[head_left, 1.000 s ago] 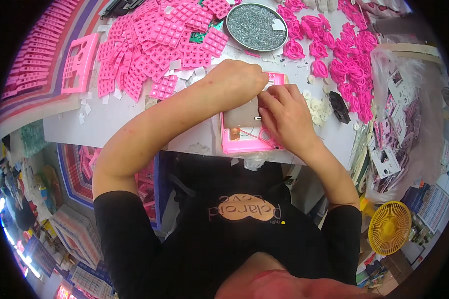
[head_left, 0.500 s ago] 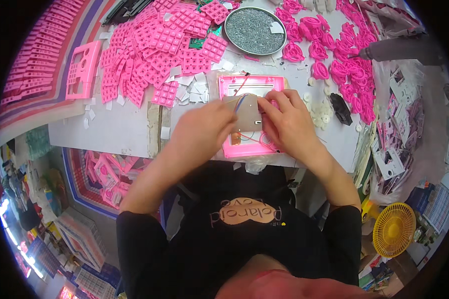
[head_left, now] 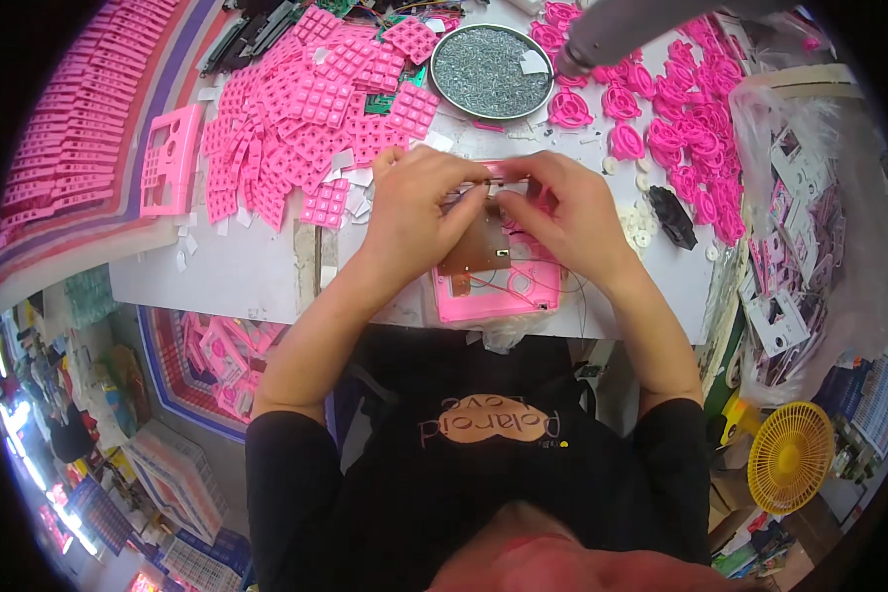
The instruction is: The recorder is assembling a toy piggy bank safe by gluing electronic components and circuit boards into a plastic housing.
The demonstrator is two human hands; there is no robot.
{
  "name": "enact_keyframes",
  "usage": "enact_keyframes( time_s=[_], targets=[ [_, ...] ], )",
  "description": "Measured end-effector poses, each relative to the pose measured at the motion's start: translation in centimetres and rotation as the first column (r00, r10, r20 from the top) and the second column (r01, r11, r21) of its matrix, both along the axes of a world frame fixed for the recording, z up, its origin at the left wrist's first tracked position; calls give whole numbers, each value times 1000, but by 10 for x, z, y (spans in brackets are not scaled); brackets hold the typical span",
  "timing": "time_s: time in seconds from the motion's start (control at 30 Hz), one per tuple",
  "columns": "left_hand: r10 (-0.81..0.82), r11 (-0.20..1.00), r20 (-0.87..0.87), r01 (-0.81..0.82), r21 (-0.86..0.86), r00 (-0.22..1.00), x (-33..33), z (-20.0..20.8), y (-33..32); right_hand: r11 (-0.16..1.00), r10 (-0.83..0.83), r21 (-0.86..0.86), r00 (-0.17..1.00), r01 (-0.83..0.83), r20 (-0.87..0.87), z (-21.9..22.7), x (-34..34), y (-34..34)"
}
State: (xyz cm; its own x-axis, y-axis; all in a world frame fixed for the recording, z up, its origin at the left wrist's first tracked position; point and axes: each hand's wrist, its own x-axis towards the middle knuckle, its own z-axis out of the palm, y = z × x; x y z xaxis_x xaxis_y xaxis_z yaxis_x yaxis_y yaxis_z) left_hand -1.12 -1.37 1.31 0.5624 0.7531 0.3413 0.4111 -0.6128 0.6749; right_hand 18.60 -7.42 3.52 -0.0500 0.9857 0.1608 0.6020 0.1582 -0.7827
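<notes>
A thin brown circuit board [head_left: 477,253] lies over an open pink plastic casing [head_left: 493,306] in front of me, tilted, with thin red and dark wires trailing beside it. At the board's far edge my left hand [head_left: 414,209] is closed, thumb and forefinger pinching. My right hand [head_left: 574,209] closes on the same edge from the other side, its fingertips almost meeting the left ones. Between the fingertips a small dark bit shows; its kind is hidden. The casing's far end is largely covered by both hands.
Pink keypads [head_left: 316,104] are heaped at the far left. A round tray of small screws [head_left: 488,84] stands behind the casing, under a grey power screwdriver [head_left: 602,41]. Pink rings [head_left: 671,128] pile up at the right, near a black part [head_left: 671,217] and white discs [head_left: 639,225].
Both hands have moved to the board's far edge and closer together. The board has shifted slightly nearer and tilted. The grey screwdriver has swung left, over the screw tray's right side.
</notes>
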Motion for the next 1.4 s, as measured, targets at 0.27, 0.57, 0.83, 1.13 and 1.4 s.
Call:
enact_keyframes(
  time_s=[0.27, 0.57, 0.83, 1.13, 1.4],
  targets=[
    [34, 987, -33, -39, -158, 999, -5, 4, -8, 951, -34, 310, 994, -1, 108, -14, -15, -1],
    [-20, 963, 52, 5, 270, 998, -2, -3, -13, 963, -76, -255, 828, -83, -556, -9, -13, -18],
    [182, 983, 48, -182, -13, 982, -25, -10, -5, 946, 100, -304, 994, -111, -51, 2, 21, 29],
    [126, 969, 232, -71, -235, 964, -5, -15, -16, 912, -403, 330, 690, 244, 601, -80, 109, 249],
    [235, 942, 221, -167, -290, 947, -18, -20, -17, 927, -185, 353, 974, 128, 130, 13, 37, 64]
  ],
)
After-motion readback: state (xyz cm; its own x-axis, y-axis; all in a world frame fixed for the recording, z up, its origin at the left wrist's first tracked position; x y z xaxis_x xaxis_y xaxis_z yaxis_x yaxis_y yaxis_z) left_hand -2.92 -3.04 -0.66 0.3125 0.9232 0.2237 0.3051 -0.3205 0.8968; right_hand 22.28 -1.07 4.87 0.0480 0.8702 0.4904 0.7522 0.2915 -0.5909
